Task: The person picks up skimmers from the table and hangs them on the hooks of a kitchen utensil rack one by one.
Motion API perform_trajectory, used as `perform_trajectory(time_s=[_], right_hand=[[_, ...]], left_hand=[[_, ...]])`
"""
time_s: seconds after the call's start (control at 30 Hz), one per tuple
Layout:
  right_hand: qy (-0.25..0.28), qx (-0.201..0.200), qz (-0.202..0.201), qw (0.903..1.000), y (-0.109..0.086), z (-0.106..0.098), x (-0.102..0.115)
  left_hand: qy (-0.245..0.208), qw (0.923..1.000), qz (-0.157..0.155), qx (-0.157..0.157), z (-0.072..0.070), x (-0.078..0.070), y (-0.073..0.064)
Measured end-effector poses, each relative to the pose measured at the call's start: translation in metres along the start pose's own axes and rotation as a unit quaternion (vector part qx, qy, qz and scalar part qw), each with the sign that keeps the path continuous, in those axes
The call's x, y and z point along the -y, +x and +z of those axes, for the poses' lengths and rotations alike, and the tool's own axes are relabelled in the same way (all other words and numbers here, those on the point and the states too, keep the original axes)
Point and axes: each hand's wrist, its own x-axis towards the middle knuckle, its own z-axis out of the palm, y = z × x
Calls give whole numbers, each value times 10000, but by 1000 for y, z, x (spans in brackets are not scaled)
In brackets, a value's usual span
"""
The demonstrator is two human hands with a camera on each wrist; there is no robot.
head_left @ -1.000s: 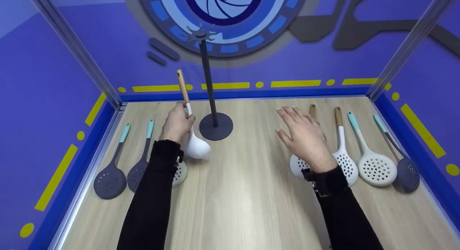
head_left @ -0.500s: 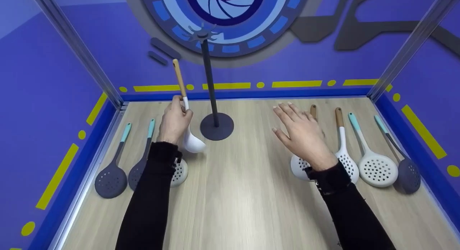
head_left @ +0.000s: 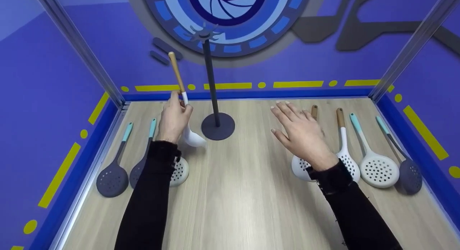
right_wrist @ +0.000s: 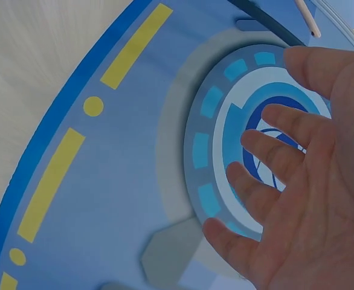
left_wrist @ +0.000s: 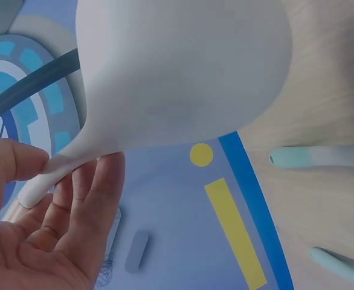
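Note:
My left hand [head_left: 174, 119] pinches the white neck of a ladle [head_left: 194, 138] between thumb and fingers. The ladle's wooden handle points up and its bowl hangs low, left of the dark stand [head_left: 212, 81]. In the left wrist view the smooth white bowl [left_wrist: 183, 72] fills the top, with the thumb on one side of the neck and fingers on the other. Spread and holding nothing, my right hand [head_left: 302, 133] hovers over a white slotted spoon [head_left: 301, 168], hiding its middle. The right wrist view shows the bare palm [right_wrist: 316, 181] with fingers apart.
The stand has a round base [head_left: 218, 131] and a ring of hooks [head_left: 204, 35] on top. Dark turners [head_left: 112, 180] and a pale skimmer [head_left: 180, 172] lie on the left. More skimmers [head_left: 380, 170] lie on the right. Blue walls close off the back and sides.
My left hand has lifted the ladle upward and slightly left, away from the tabletop. The right hand has shifted a little left, staying spread.

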Motion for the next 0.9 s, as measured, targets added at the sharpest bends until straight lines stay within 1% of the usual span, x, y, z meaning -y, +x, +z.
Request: perform_trajectory(time_s=[0.27, 0.47, 0.77, 0.9], right_hand=[[-65, 21, -68, 10000, 0, -1, 2], [-116, -4, -136, 9998, 1, -1, 2], [-267, -23, -284, 9992, 2, -2, 5], [-279, -97, -374, 9989, 0, -3, 8]], left_hand=[[12, 9992, 342, -206, -3, -1, 2], [5, 9977, 582, -353, -7, -6, 3], [54, 9972, 588, -469, -13, -12, 7], [108, 9970, 618, -449, -15, -16, 8]])
